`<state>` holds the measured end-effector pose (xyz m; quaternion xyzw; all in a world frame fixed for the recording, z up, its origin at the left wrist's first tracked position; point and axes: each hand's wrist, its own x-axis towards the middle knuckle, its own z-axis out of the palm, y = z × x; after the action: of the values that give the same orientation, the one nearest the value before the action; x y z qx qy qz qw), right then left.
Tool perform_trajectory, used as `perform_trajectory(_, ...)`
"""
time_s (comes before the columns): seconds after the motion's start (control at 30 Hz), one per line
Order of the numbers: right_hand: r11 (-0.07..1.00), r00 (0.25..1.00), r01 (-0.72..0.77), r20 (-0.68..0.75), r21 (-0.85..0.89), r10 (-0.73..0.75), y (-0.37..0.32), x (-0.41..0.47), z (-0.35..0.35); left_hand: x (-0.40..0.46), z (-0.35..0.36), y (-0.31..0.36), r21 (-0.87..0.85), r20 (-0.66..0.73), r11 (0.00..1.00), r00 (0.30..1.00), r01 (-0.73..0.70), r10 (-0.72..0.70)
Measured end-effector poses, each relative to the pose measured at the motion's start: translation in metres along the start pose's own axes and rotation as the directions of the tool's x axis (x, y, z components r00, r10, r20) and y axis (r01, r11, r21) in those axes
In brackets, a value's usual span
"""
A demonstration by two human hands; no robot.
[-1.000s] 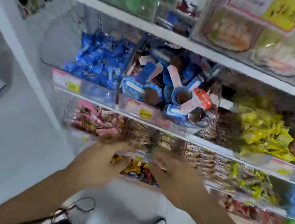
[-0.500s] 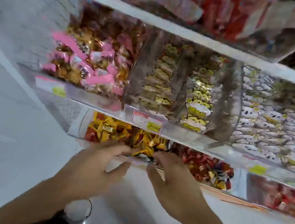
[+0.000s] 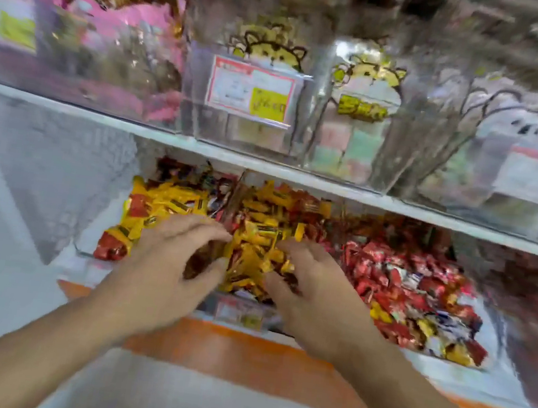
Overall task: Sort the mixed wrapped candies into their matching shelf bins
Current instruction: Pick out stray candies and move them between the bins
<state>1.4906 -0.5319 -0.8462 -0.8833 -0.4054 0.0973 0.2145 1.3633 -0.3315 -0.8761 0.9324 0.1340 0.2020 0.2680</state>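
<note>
On the lowest shelf, clear bins hold wrapped candies. The middle bin (image 3: 238, 313) is full of yellow-wrapped candies (image 3: 256, 236) mixed with some red ones. My left hand (image 3: 166, 258) and my right hand (image 3: 314, 286) both reach into this bin, one on each side of the yellow pile, fingers spread and slightly bent, touching the wrappers. I cannot see a candy pinched in either hand. The left bin holds yellow and red candies (image 3: 153, 208). The right bin holds mostly red candies (image 3: 404, 285) with a few yellow and blue-white ones mixed in.
The shelf above (image 3: 299, 173) carries clear bins of pink candies (image 3: 114, 16) and cartoon-printed packets (image 3: 268, 51), with a price tag (image 3: 250, 92) on the front. An orange base strip (image 3: 239, 355) runs under the bottom shelf. White floor lies below.
The view has dropped to the lowest shelf and come closer. Both hands have moved forward from the bin's front edge into the yellow candies.
</note>
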Motion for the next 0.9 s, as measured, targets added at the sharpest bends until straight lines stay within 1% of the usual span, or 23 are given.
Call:
perform_trajectory(0.03, 1.0, 1.0, -0.006, -0.016, 0.015, 0.007, -0.001, -0.008, 0.0, -0.006, 0.0, 0.0, 0.017, -0.049, 0.999, 0.998, -0.029, 0.03)
perform_trajectory(0.1, 0.996, 0.999, -0.049, -0.02, 0.07, 0.05, -0.005, -0.031, -0.003, -0.023, -0.007, 0.006, 0.005, -0.08, 1.0, 0.997, -0.014, 0.014)
perform_trajectory(0.17, 0.994, 0.996, -0.076, -0.042, 0.085, 0.079, -0.011, -0.06, -0.007, -0.044, -0.017, 0.022, 0.009, -0.063, 1.0, 0.998, 0.006, -0.006)
perform_trajectory(0.23, 0.996, 0.996, -0.073, -0.045, 0.055, 0.075, -0.016, -0.084, -0.011, -0.062, -0.027, 0.038, 0.014, -0.061, 1.0, 0.998, -0.01, 0.011)
perform_trajectory(0.3, 0.995, 0.996, -0.072, -0.045, 0.063, 0.075, -0.025, -0.103, -0.02, -0.074, -0.038, 0.055, -0.008, -0.06, 1.0, 0.998, -0.008, 0.007)
perform_trajectory(0.37, 0.993, 0.994, -0.077, -0.072, 0.089, 0.083, -0.033, -0.117, -0.027, -0.085, -0.045, 0.065, -0.041, -0.043, 0.999, 0.999, -0.001, -0.001)
perform_trajectory(0.5, 0.996, 0.994, -0.056, -0.09, 0.071, 0.062, -0.049, -0.142, -0.032, -0.106, -0.052, 0.075, -0.061, 0.002, 0.998, 1.0, 0.017, -0.017)
perform_trajectory(0.73, 0.998, 0.994, -0.044, -0.099, 0.047, 0.049, -0.049, -0.13, -0.027, -0.092, -0.051, 0.063, -0.098, -0.011, 0.992, 0.997, 0.079, -0.08)
perform_trajectory(0.9, 0.995, 0.996, -0.071, -0.048, 0.067, 0.074, -0.032, -0.09, -0.013, -0.056, -0.034, 0.051, -0.049, 0.015, 0.996, 0.997, 0.073, -0.073)
